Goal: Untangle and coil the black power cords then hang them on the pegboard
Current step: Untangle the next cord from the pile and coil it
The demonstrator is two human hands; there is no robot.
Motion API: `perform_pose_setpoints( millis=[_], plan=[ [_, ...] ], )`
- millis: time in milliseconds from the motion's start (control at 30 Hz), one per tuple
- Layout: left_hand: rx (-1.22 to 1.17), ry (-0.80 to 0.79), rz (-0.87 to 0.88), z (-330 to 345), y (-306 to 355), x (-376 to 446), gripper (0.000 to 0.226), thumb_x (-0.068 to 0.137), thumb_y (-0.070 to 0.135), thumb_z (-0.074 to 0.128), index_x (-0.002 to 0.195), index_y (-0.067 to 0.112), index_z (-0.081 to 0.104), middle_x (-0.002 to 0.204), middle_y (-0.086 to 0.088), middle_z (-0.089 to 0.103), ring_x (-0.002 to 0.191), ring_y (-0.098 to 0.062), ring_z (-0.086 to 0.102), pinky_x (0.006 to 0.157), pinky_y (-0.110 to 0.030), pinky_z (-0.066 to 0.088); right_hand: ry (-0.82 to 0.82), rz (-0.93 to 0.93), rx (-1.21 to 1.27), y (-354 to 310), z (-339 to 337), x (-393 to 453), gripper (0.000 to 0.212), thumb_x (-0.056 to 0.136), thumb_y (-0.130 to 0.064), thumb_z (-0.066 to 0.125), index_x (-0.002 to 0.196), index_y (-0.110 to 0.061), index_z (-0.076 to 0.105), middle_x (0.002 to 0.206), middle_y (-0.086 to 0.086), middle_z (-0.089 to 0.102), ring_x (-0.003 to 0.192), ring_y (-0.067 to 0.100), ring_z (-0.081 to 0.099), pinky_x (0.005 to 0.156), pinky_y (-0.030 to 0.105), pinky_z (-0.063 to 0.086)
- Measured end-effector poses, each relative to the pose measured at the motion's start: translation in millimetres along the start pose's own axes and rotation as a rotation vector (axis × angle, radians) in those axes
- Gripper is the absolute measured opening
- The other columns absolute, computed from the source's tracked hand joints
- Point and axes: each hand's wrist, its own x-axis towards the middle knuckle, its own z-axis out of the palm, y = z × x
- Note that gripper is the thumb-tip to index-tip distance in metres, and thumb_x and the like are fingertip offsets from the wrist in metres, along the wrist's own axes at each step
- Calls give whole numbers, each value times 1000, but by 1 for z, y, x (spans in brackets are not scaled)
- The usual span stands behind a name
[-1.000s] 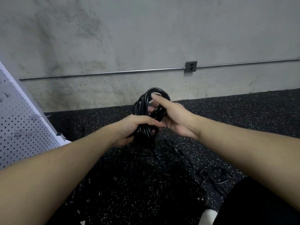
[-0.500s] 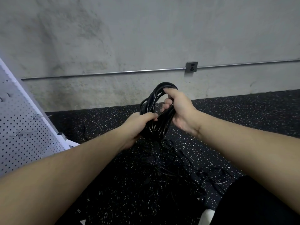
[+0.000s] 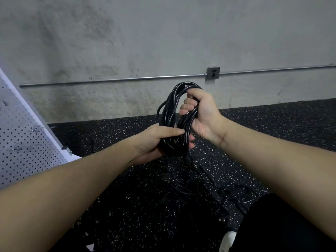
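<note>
Coil gathered, pile still waiting

Rising a little since a second ago, the coil (image 3: 179, 117) now stands taller, and the right hand (image 3: 201, 113), which lay with fingers stretched along the loops, has closed round them.

Nearest, at 6 o'clock, a tangle of loose black cords (image 3: 183, 193) lies spread on the floor (image 3: 272, 128), with small plug ends scattered among it. That pile looks untouched, so most of the untangling is left, by my reckoning.

Above it at centre frame, the left hand (image 3: 154, 142) grips the bottom of the coil, thumb laid across the strands. The right hand's fingers (image 3: 189, 104) are curled tight round the upper right side. One cord seems fully wound; whether it is tied off I cannot tell. A tail hangs below toward the pile.

At 9 o'clock stands the white pegboard (image 3: 20, 142), leaning, with wire hooks and no cord on it yet. Hanging is not started.

The floor is dark speckled rubber. Beyond, a grey concrete wall (image 3: 127, 42) carries a thin metal pipe (image 3: 109, 80) to an outlet box (image 3: 213, 73) at 1 o'clock.
</note>
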Motion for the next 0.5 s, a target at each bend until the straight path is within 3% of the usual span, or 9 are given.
perform_pose_setpoints(
  millis=[133,233,300,400,467,500],
  plan=[
    [77,98,-12,7,0,3,9,93,0,59,100,1,66,89,-14,70,83,-29,71,106,-60,48,6,-23,-220,0,-6,-1,36,104,-20,48,67,-20,44,46,-7,37,43,9,42,54,23,48],
    [165,186,-47,4,-2,7,14,97,-3,55,106,-5,65,82,-13,67,77,-27,69,105,-61,49,30,-9,-397,5,-13,2,39,104,-26,51,66,-19,59,57,-6,53,59,11,55,67,28,50],
    [215,221,-51,2,-3,9,21,96,-1,57,115,-4,67,79,-11,66,75,-26,68,101,-58,52,35,-10,-465,7,-15,5,32,103,-29,53,76,-20,68,70,-7,65,71,11,61,70,28,50],
    [241,237,-36,-3,-3,9,15,96,0,59,108,3,69,78,-9,65,73,-25,68,89,-51,58,23,-12,-600,8,-21,2,21,102,-37,56,95,-20,67,89,-5,72,81,8,67,84,32,56],
    [249,238,-33,-7,-1,7,9,97,1,60,101,4,67,79,-10,65,71,-24,68,81,-45,61,-89,57,-723,8,-30,-2,38,96,-57,55,105,-23,66,105,-1,76,103,15,69,104,44,51],
    [241,241,-30,-8,0,6,7,97,2,60,99,4,67,78,-10,65,72,-25,68,81,-45,61,-154,126,-797,9,-36,-4,58,88,-71,51,118,-23,65,118,2,74,114,18,67,110,48,46]
  ],
)
